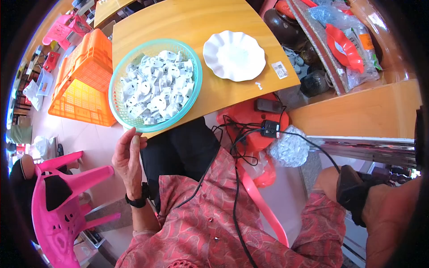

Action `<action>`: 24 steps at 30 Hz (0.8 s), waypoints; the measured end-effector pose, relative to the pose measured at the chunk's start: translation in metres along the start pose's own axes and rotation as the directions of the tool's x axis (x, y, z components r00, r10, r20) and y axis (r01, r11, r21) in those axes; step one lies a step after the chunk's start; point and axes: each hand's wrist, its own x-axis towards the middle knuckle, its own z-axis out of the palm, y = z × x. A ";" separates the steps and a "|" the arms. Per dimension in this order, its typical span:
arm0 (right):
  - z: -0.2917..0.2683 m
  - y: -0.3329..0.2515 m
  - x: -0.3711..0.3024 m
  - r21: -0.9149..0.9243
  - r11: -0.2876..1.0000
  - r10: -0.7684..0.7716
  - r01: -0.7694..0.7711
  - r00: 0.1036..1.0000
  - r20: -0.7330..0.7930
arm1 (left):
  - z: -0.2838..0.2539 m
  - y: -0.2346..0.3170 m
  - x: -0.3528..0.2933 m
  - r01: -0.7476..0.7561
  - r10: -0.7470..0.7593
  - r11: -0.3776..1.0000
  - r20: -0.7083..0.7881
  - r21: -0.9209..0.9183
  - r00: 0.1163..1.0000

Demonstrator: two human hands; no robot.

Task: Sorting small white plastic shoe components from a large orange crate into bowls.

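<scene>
In the head view, a green basket [195, 96] full of white pieces [158, 85] sits on the counter [178, 22]. A wavy white plate [234, 56] is right of the basket. The left hand [128, 155] is just by the basket's near rim, its fingers loosely bent, with nothing seen in them. The right hand [389, 216] is well apart from the basket, off to the right; I cannot tell how its fingers are. This seems like a getting-ready step: taking a piece would call for fingers over the basket's rim, then a small pinch.
</scene>
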 end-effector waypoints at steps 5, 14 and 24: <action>0.078 0.011 0.031 -0.010 0.999 0.047 -0.047 0.999 0.007 | -0.005 -0.006 0.002 0.006 -0.006 1.000 -0.045 0.001 0.999; 0.133 -0.005 0.043 -0.063 0.998 0.018 -0.021 0.998 -0.056 | -0.002 -0.009 0.008 0.034 -0.033 0.996 0.011 -0.084 0.999; 0.105 -0.034 0.002 -0.162 0.973 -0.191 0.165 0.969 -0.160 | -0.013 0.024 -0.003 -0.002 0.001 0.999 -0.046 -0.036 0.999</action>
